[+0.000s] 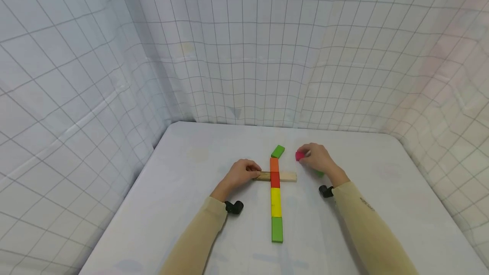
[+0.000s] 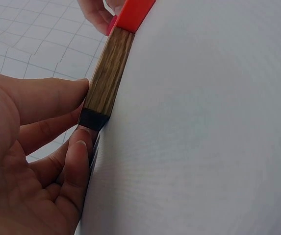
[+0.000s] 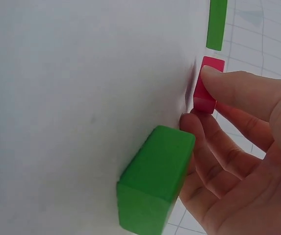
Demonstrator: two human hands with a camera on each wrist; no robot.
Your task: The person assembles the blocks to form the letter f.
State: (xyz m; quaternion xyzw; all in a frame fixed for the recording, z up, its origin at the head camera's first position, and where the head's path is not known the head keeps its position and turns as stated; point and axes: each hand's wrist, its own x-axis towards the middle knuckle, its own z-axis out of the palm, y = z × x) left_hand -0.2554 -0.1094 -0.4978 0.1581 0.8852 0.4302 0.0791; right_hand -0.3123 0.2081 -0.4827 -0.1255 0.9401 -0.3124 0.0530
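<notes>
In the head view my left hand pinches the outer end of a brown wooden block, thumb on one side and fingers on the other. That block lies flat against a red block, with a pale wooden block on the opposite side. Between thumb and fingers, my right hand holds a small pink block, close over the table in the right wrist view. Another green block stands beside that hand's curled lower fingers; in the head view the hand mostly hides it.
Along the column lie an orange block, a yellow block and a green block at the near end. A slanted green block touches the far end. Grid-patterned cloth hangs around the white table.
</notes>
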